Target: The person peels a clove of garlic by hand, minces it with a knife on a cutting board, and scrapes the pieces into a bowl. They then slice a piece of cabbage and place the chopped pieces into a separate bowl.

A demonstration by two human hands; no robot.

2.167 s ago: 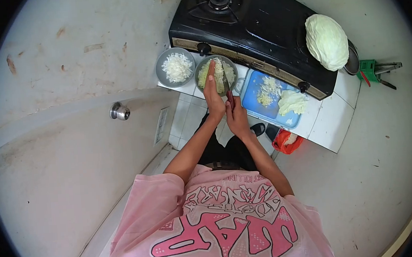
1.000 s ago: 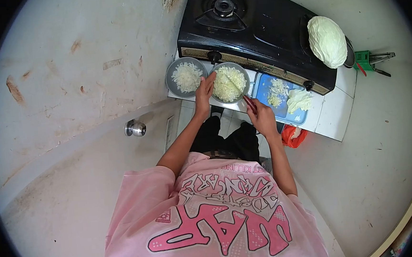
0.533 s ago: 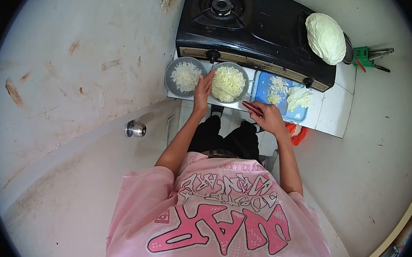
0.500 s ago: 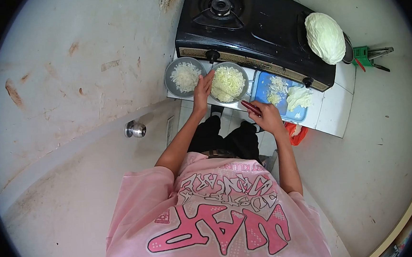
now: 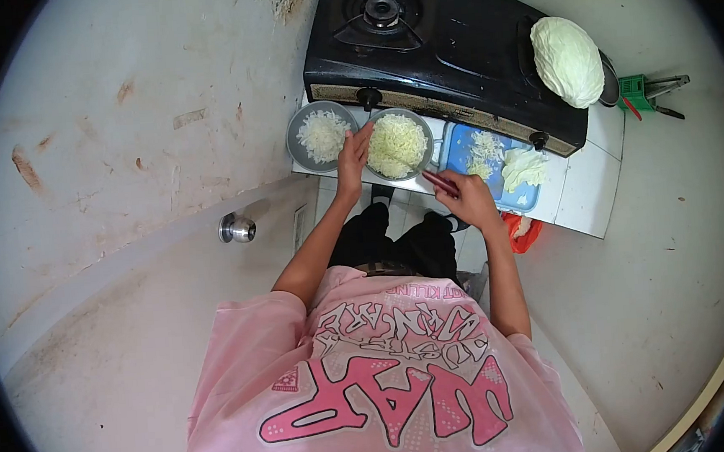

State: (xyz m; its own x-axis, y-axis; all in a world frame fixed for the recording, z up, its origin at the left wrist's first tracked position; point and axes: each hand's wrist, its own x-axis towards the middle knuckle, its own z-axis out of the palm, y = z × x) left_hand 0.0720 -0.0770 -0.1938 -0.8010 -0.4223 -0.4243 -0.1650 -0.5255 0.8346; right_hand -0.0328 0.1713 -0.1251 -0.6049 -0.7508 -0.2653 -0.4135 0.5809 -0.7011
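My right hand point(image 5: 473, 201) is closed around the dark red handle of a knife point(image 5: 440, 183). The handle points at a grey bowl point(image 5: 433, 155) full of finely chopped pale green cabbage point(image 5: 398, 144); the blade is hard to make out against it. With fingers stretched out, my left hand point(image 5: 352, 163) lies along the left side of that bowl. Just left of this hand stands a second grey bowl point(image 5: 295, 147) holding whiter shreds point(image 5: 323, 135). A blue chopping board point(image 5: 457, 148) beside my right hand carries chopped bits and a loose cabbage leaf point(image 5: 524, 169).
Behind the bowls is a black gas stove point(image 5: 475, 42), with a large cabbage point(image 5: 567, 62) on its right side. A green basket point(image 5: 634, 93) with utensils hangs or stands at the far right. A red bag point(image 5: 522, 233) is below the tiled counter point(image 5: 582, 198). A wall borders the left.
The knife blade showed over the chopped cabbage earlier and is barely visible now. Both hands have stayed almost in place; the whole view has shifted slightly.
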